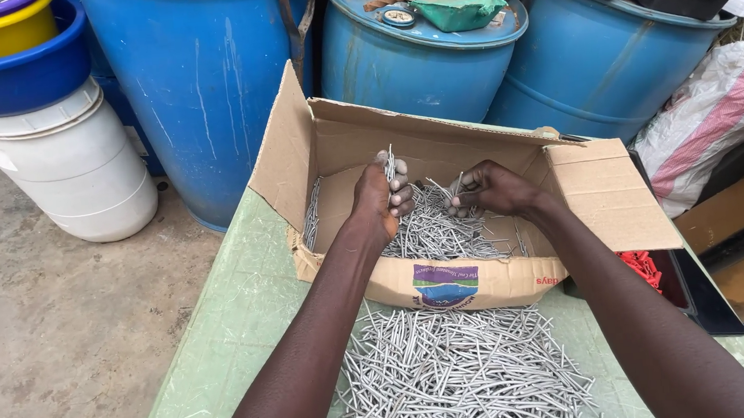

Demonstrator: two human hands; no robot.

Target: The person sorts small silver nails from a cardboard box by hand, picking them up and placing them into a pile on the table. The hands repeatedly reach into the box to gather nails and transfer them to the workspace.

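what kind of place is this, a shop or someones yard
Probably an outdoor yard or storage corner of a hardware trade, not a tidy shop: blue drums stand on bare concrete, and loose nails are heaped on a green table beside a cardboard box.

Your left hand (378, 201) gripped a small bundle of nails (390, 165) upright inside the open cardboard box (484, 280). Your right hand (496, 189) pinched a few more just beside it, over the nails in the box. A loose nail pile (460, 374) lay on the green table (239, 317), blue barrels (203, 89) behind.
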